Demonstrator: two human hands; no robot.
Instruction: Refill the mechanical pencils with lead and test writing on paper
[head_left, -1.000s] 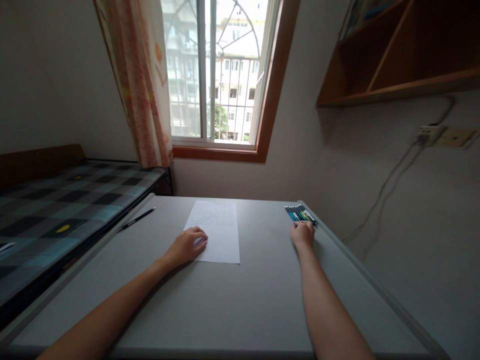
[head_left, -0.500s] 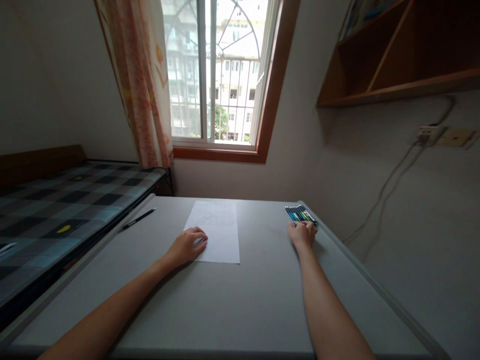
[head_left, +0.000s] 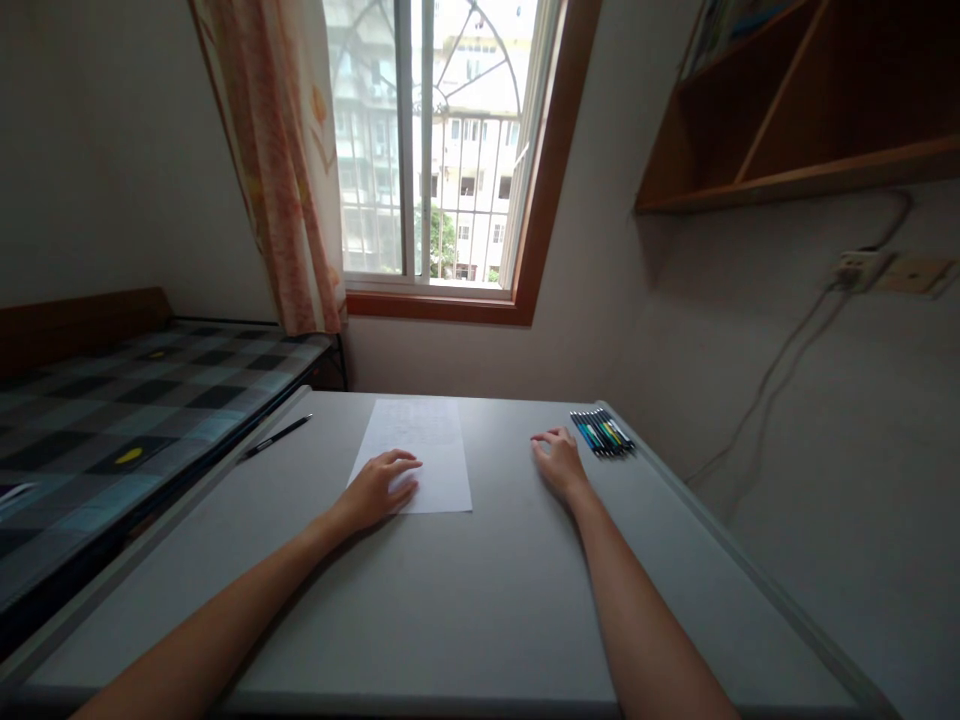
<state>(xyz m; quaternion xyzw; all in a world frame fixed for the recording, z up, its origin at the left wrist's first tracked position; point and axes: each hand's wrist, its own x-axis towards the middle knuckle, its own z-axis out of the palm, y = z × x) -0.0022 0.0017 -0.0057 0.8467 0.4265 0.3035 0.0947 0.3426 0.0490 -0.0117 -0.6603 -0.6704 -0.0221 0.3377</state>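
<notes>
A white sheet of paper (head_left: 439,470) lies on the table, with faint marks on its far half. My left hand (head_left: 381,487) rests over its near left part, fingers apart and holding nothing. To the right of the sheet, my right hand (head_left: 556,460) is just above or on the tabletop, its fingers loosely spread with nothing in them. Close beyond it on the right, several pens (head_left: 602,432) lie side by side in a tidy row. One black pen (head_left: 276,437) lies by itself near the table's left edge.
The grey-white table (head_left: 450,620) has raised rims on both sides. A bed with a checked cover (head_left: 202,375) stands to the left. Ahead is a barred window (head_left: 450,180) with a curtain (head_left: 289,180). A wooden shelf (head_left: 795,170) and a socket with cables (head_left: 859,270) are on the right wall.
My right hand has left the row of pens and moved left, its fingers opening. The paper has shifted slightly left and away from me, while my left hand's fingers have spread.
</notes>
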